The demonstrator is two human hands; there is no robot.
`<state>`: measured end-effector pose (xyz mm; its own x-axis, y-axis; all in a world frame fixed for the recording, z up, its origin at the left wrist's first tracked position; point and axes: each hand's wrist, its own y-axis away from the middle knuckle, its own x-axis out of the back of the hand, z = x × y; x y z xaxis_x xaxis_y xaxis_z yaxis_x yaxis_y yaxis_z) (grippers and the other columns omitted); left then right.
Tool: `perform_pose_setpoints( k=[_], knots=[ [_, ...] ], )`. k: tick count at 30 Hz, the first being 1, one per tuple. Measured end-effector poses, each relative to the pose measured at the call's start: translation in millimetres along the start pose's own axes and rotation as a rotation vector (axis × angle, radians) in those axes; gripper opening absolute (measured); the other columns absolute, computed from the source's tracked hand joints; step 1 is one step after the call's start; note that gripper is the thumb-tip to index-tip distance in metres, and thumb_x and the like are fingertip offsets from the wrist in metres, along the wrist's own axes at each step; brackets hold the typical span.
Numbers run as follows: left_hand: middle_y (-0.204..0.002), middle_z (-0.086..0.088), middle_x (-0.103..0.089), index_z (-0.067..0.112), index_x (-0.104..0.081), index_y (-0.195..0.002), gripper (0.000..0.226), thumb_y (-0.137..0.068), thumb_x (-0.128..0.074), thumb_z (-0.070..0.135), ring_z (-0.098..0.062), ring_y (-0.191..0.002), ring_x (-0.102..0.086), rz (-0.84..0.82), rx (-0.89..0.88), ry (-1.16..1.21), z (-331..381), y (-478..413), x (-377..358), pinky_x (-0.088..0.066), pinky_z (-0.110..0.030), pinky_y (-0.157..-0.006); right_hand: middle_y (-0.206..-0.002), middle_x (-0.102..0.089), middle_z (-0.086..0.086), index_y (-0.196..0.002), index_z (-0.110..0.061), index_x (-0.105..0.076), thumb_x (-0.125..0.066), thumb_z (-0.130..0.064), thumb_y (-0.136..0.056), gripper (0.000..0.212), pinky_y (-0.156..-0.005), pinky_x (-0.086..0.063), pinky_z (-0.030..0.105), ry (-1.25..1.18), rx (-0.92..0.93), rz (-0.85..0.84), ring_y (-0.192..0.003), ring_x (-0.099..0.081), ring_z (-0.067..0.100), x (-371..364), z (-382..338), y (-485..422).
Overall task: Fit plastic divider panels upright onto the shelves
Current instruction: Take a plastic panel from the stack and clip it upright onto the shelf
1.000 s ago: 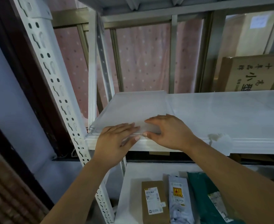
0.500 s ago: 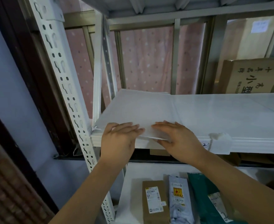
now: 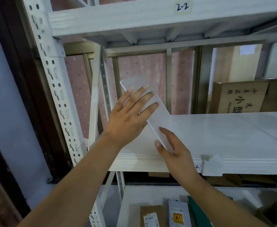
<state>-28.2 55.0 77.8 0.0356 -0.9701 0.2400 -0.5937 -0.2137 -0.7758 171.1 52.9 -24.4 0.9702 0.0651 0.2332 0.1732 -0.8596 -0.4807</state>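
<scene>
— What do the two hands hold at the white shelf [image 3: 224,133]?

— A translucent plastic divider panel [image 3: 152,110], raised on edge above the left end of the shelf, not lying flat. Its long axis runs on a slant, the far upper corner pointing up and left toward the perforated rear upright [image 3: 104,82], the near lower end coming down toward the shelf's front edge.

— And the grip on each side?

— The left hand [image 3: 128,117] lies open and flat against the panel's left face, fingers [image 3: 139,92] spread and showing through the plastic. The right hand [image 3: 172,149] is closed on the near lower end, thumb on the thin edge, fingers on the right face.

— Is the panel touching the shelf?

— Its lower end sits at or just above the board; contact cannot be told from this view.

— What surrounds it?

— A slotted white front post [image 3: 52,79] to the left, an upper shelf beam with a handwritten "2-2" label [image 3: 182,7], a cardboard box [image 3: 239,97] with printed characters at the back right, and labelled parcels [image 3: 152,217] on the shelf below.
</scene>
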Motion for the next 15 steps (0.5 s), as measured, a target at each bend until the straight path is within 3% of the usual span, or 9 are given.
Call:
perform_pose_setpoints(
  k=[2,5,6,10,13,15],
  knots=[
    [-0.144,-0.006,-0.061,0.019,-0.068,-0.129,0.042,-0.106,-0.034,0.009,-0.027,-0.148,-0.043,0.032,-0.010,-0.001,2.7,-16.8,-1.9,-0.014,-0.043,-0.131,-0.128,-0.050,-0.044,-0.136,-0.060,-0.047,-0.072,-0.039,-0.096,0.052,-0.092,-0.041,0.002,-0.010,-0.061,-0.058,-0.114,-0.049,-0.025,16.1,-0.4,-6.4],
    [-0.120,-0.006,-0.071,0.015,-0.075,-0.108,0.040,-0.107,-0.037,0.003,-0.028,-0.131,-0.059,0.064,-0.075,0.040,9.0,-45.9,-5.5,-0.024,-0.042,-0.129,-0.138,-0.046,-0.028,-0.151,-0.052,-0.038,-0.077,-0.026,-0.094,0.074,-0.111,-0.042,0.030,0.062,-0.138,-0.175,-0.129,-0.046,-0.001,42.8,-5.9,-16.1],
    [-0.112,-0.006,-0.073,0.014,-0.076,-0.103,0.040,-0.107,-0.038,0.001,-0.029,-0.125,-0.062,0.083,-0.106,0.052,12.0,-56.2,-7.2,-0.025,-0.042,-0.129,-0.140,-0.045,-0.025,-0.155,-0.050,-0.035,-0.076,-0.022,-0.095,0.078,-0.112,-0.042,0.033,0.083,-0.146,-0.188,-0.133,-0.045,0.005,50.5,-7.9,-17.5],
    [-0.103,-0.008,-0.072,0.010,-0.077,-0.095,0.024,-0.098,-0.061,-0.008,-0.029,-0.118,-0.060,0.117,-0.248,0.069,28.7,-99.0,-15.9,-0.020,-0.042,-0.131,-0.156,-0.047,-0.017,-0.161,-0.045,-0.029,-0.071,-0.021,-0.099,0.079,-0.112,-0.045,0.030,0.130,-0.129,-0.149,-0.145,-0.046,0.014,73.2,-10.0,-18.1],
    [-0.101,-0.009,-0.072,0.010,-0.077,-0.094,0.020,-0.087,-0.074,-0.008,-0.028,-0.116,-0.060,0.084,-0.318,0.073,43.1,-132.4,-19.1,-0.024,-0.045,-0.130,-0.159,-0.046,-0.017,-0.161,-0.048,-0.027,-0.072,-0.030,-0.099,0.079,-0.089,-0.046,0.008,0.119,-0.120,-0.105,-0.145,-0.047,0.012,90.9,-7.7,-20.9],
    [-0.098,-0.009,-0.072,0.011,-0.078,-0.092,0.021,-0.082,-0.079,-0.008,-0.028,-0.111,-0.062,0.075,-0.346,0.086,51.7,-155.9,-18.9,-0.026,-0.046,-0.128,-0.159,-0.047,-0.019,-0.160,-0.052,-0.027,-0.075,-0.038,-0.094,0.082,-0.083,-0.046,0.008,0.091,-0.107,-0.094,-0.144,-0.049,0.009,107.6,-5.6,-23.1]
  ],
)
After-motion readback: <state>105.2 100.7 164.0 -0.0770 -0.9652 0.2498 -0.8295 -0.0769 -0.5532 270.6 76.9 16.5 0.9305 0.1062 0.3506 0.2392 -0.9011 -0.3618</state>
